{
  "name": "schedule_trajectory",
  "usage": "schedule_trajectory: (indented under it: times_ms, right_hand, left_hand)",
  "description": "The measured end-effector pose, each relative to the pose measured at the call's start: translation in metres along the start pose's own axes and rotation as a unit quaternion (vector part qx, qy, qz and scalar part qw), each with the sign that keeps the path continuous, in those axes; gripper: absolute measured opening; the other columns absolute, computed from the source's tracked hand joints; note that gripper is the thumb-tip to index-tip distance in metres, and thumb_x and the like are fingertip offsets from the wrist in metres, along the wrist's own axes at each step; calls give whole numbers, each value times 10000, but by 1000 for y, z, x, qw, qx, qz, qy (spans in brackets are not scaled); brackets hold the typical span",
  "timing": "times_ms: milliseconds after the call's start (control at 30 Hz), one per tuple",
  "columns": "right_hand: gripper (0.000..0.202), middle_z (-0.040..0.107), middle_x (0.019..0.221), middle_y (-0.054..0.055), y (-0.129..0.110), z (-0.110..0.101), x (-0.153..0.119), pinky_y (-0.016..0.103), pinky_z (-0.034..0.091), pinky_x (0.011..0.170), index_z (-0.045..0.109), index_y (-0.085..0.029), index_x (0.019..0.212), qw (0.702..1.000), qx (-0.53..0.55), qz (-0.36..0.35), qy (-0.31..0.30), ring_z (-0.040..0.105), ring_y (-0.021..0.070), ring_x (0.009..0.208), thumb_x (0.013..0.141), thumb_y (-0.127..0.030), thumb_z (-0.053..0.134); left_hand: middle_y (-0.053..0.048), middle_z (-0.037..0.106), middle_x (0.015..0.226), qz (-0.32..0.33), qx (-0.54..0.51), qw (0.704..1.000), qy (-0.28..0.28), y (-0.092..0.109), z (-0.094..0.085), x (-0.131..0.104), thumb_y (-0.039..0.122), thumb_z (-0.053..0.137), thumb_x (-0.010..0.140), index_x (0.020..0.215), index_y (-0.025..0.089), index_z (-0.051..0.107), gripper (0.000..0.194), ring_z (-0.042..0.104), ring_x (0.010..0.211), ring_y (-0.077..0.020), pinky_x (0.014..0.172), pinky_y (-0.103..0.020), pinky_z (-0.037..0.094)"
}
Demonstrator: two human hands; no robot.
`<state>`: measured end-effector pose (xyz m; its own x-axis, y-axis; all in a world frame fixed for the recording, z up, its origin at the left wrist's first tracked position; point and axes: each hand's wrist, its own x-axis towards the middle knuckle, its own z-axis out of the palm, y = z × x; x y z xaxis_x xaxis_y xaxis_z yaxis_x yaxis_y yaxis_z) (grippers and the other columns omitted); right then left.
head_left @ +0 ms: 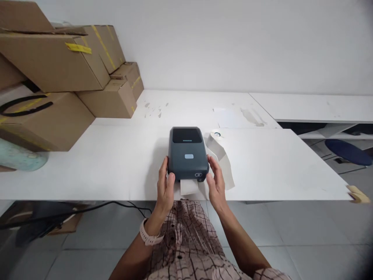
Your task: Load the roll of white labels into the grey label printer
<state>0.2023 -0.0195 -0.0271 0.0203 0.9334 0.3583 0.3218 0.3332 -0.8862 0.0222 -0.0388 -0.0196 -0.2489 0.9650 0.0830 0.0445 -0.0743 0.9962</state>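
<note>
A dark grey label printer [186, 155] sits on the white table near its front edge, with a black window on top and a light button. A strip of white paper [189, 187] sticks out of its front. My left hand [166, 186] holds its left side, fingers along the casing and thumb at the front corner. On the opposite side my right hand [216, 184] holds the casing in the same way. Behind and beside the right hand lies a curled length of pale label paper [223, 159].
Cardboard boxes [58, 62] are stacked at the left, with a pale green roll-shaped object [23, 155] before them. A thin white sheet [225, 117] lies farther back. Black cables [87, 210] hang below the front edge. A blue stool [348, 152] stands at the right.
</note>
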Motion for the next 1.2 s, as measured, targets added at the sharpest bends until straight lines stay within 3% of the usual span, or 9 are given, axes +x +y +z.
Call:
schedule_trajectory:
  times_ms: [133, 300, 400, 533, 700, 800, 933, 1067, 1200]
  right_hand:
    - [556, 422, 1667, 47, -4, -7, 23, 563, 400, 1237, 312, -385, 1600, 995, 97, 0, 3, 383, 279, 1556, 1065, -534, 343]
    - [627, 325, 1716, 36, -33, -6, 93, 551, 373, 1250, 160, -385, 1651, 997, 24, -75, 7, 332, 271, 1581, 1068, -600, 240]
    - [748, 216, 1753, 61, -45, 6, 140, 581, 294, 1275, 60, -341, 1671, 992, -56, -112, 23, 238, 313, 1612, 1041, -655, 315]
    - [792, 254, 1737, 95, -46, 20, 192, 607, 286, 1258, 19, -291, 1673, 979, -121, -162, 37, 243, 343, 1602, 1036, -672, 297]
    - [607, 403, 1661, 107, -48, 22, 208, 588, 340, 1218, 325, -267, 1598, 947, -199, -246, 50, 312, 338, 1559, 1060, -548, 354]
    - [425, 653, 1414, 156, -51, 27, 192, 521, 455, 1103, 602, -185, 1385, 906, -333, -237, -113, 561, 337, 1354, 1062, -263, 338]
    - [357, 767, 1155, 223, -45, 44, 174, 495, 466, 1040, 724, -104, 1186, 785, -471, -152, -373, 708, 360, 1130, 938, -50, 473]
    - [261, 789, 1035, 199, -38, 56, 175, 438, 508, 942, 759, -120, 1106, 737, -441, -140, -493, 749, 339, 1008, 935, -128, 563]
    - [403, 764, 1187, 109, -48, 34, 194, 297, 529, 795, 641, -196, 1378, 712, -339, -147, -597, 725, 228, 977, 987, -253, 559]
  left_hand:
    - [-30, 371, 1697, 66, -50, 996, 20, 15, -1, 17, 582, 416, 1031, 1598, 308, 403, 630, 309, 1583, -285, 1277, -399, 337]
    - [-60, 483, 1625, 116, -62, 991, 29, 38, -2, 78, 524, 551, 990, 1545, 318, 459, 599, 353, 1564, -289, 1286, -457, 299]
    - [-86, 386, 1683, 38, 12, 999, -11, 27, 0, 109, 346, 703, 883, 1547, 292, 447, 714, 310, 1580, -322, 1281, -489, 290]
    - [-129, 422, 1654, -45, 61, 995, -62, -2, 2, 124, 211, 718, 784, 1576, 248, 405, 852, 376, 1540, -356, 1245, -516, 343]
    - [-130, 444, 1639, -30, 77, 995, -47, -12, 2, 122, 201, 698, 777, 1563, 232, 431, 831, 413, 1515, -347, 1235, -510, 357]
    - [-142, 529, 1569, -13, 84, 996, -39, -12, 3, 122, 165, 688, 763, 1544, 204, 456, 816, 482, 1463, -339, 1227, -504, 371]
    - [-116, 519, 1585, 3, 83, 995, -49, -15, 2, 123, 117, 654, 770, 1577, 243, 409, 853, 472, 1478, -326, 1225, -511, 382]
    - [-86, 529, 1584, 18, 112, 992, -63, -17, -1, 122, 53, 562, 792, 1613, 283, 348, 878, 478, 1482, -293, 1258, -515, 340]
    - [-97, 487, 1618, 27, 131, 989, -59, -19, -2, 121, 33, 523, 796, 1624, 261, 326, 881, 447, 1507, -295, 1268, -529, 320]
